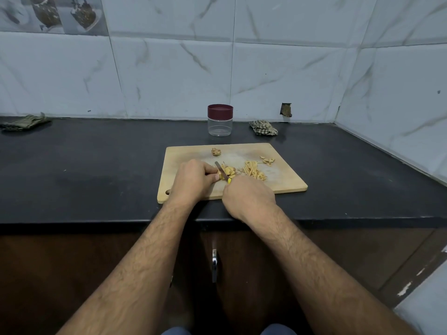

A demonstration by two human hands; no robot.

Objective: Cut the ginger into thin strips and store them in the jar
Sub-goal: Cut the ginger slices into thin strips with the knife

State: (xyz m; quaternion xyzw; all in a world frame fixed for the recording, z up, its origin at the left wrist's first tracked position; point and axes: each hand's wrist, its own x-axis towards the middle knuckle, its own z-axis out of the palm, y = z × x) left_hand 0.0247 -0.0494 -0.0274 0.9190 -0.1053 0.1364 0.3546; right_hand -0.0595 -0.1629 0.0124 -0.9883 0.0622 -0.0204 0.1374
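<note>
Right now, fingers and blade are working very close together on the board.

Across the dark counter the cutting board juts just over the front edge, so hard pressure could shift it. Behind it the jar stands with its lid on, well apart. His right hand grips the knife; his left hand pinches the ginger, thumb touching the blade, so a slip could nick it. Cut strips lie just beside and could scatter.

A home kitchen: black stone counter, marble-look wall tiles, wooden chopping board.
</note>
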